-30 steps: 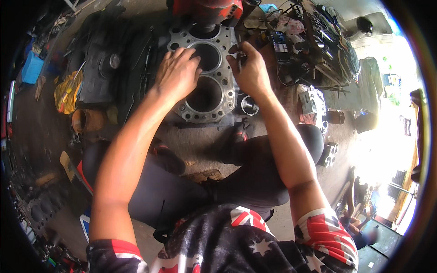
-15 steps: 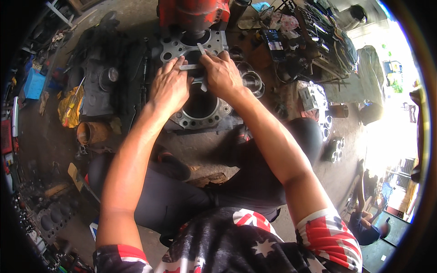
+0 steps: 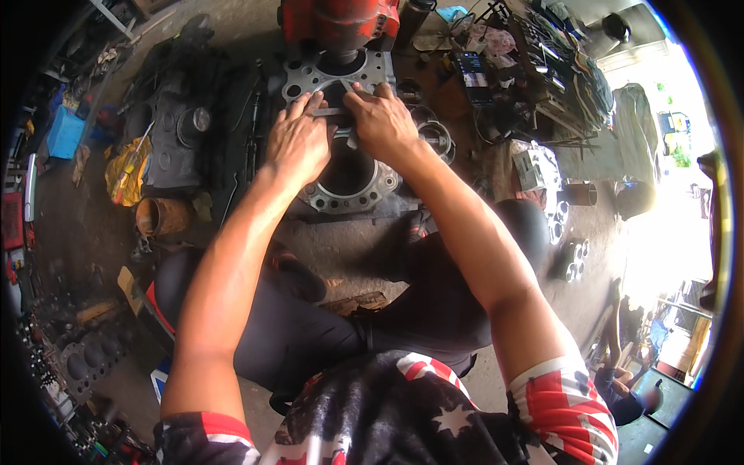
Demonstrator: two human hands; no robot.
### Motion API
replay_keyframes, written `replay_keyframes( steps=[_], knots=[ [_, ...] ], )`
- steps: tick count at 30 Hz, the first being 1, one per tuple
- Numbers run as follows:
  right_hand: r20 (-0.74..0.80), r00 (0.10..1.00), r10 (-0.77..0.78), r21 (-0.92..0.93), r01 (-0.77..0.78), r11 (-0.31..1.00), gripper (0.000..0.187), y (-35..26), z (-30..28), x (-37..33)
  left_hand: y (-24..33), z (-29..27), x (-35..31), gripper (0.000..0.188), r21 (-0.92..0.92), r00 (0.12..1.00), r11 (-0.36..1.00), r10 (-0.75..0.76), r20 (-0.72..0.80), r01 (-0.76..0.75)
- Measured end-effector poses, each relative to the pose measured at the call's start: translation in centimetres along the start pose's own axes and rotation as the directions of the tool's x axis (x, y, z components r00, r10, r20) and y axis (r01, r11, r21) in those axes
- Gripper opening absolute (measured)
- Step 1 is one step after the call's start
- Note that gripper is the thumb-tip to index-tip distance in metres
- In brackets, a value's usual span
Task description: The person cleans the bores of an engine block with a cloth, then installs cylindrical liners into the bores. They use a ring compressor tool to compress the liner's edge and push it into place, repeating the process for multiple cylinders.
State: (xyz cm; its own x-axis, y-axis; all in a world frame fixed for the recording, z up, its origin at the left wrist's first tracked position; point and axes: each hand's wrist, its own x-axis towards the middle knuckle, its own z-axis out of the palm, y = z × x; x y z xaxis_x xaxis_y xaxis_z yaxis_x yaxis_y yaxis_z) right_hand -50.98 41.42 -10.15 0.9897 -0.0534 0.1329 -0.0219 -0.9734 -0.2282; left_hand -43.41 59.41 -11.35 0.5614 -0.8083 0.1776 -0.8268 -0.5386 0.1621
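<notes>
A grey engine block (image 3: 377, 203) with large round bores lies in front of me. Across its middle bore is a flat, pale metal piece (image 3: 331, 112) with arms pointing several ways. My left hand (image 3: 301, 141) grips it from the left side, fingers bent and pressed together at the arm's end. From the right, my right hand (image 3: 381, 122) is closed over another part of it, knuckles up. Both palms and the piece's centre are partly hidden. Just beyond my fingers, a red machine (image 3: 339, 23) stands over the far end of the block.
Another dark engine part (image 3: 172, 159) lies to the left, near a yellow cloth (image 3: 126, 172) and a rusty cylinder (image 3: 161, 216). At right are a phone (image 3: 474, 77), round metal parts (image 3: 436, 141) and a rack of tools (image 3: 554, 85). Another person (image 3: 626, 394) is at far right.
The whole view has shifted slightly, so the block and machine sit a little further right. Both hands keep their hold on the metal piece, whose far arm now shows less brightly.
</notes>
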Motion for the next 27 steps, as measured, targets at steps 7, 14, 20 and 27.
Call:
replay_keyframes(
  steps=[7,14,20,27],
  knots=[
    [-0.011,1.0,0.029,0.054,-0.028,0.998,0.031,-0.6,-0.9,-1.5,0.7,-1.1,-1.6,0.042,0.046,0.999,0.999,0.026,0.022,-0.027],
    [-0.023,0.999,0.033,0.094,-0.031,0.995,0.03,-1.3,-1.4,-3.9,1.8,-2.4,-2.7,0.036,-0.015,0.997,1.0,0.007,0.076,-0.006],
    [-0.012,1.0,0.017,0.053,-0.016,0.998,0.03,-1.3,-1.3,-3.5,2.3,-2.7,-2.3,0.034,0.006,0.993,1.0,-0.029,0.117,0.028],
    [0.019,1.0,0.003,0.025,-0.003,1.0,0.029,-1.2,-1.4,-2.9,2.7,-2.5,-2.2,0.034,0.017,0.989,0.998,-0.055,0.138,0.054]
  ],
)
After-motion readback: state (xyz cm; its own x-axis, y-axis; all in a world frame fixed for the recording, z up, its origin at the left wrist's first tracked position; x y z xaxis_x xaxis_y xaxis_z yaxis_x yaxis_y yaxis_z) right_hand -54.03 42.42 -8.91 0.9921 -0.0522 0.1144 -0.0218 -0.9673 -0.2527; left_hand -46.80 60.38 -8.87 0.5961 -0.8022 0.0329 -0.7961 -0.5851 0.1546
